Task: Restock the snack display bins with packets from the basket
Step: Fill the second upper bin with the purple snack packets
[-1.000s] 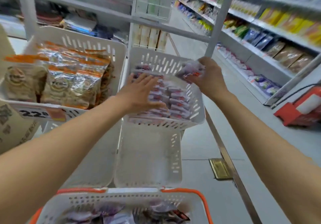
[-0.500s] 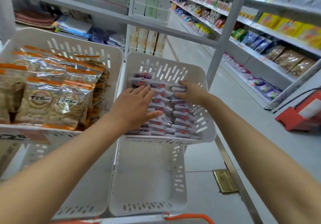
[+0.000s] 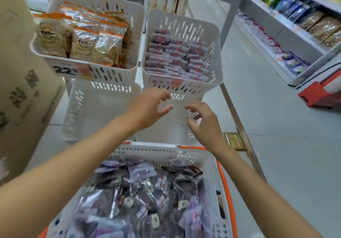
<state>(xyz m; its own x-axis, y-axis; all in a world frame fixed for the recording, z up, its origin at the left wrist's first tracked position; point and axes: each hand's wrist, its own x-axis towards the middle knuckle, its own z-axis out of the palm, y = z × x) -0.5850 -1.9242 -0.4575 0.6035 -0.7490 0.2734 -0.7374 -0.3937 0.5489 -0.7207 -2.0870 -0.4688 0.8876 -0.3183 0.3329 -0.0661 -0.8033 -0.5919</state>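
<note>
Left hand (image 3: 147, 108): empty, fingers loosely spread, just below the display bin (image 3: 184, 88).
Right hand (image 3: 203, 125): empty, fingers loosely curled, beside the left.
Packets (image 3: 140, 197): heaped in the basket (image 3: 147, 150), below both hands, toward the person.
Nearer hand: probably the right, slightly.

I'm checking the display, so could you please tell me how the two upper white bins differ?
The left bin holds large clear packets with orange tops, standing upright; the right bin holds small purple-and-white packets, laid in overlapping rows. The left bin's price tag shows 22; the right bin's tag is blurred. Both are white slotted plastic.
</note>
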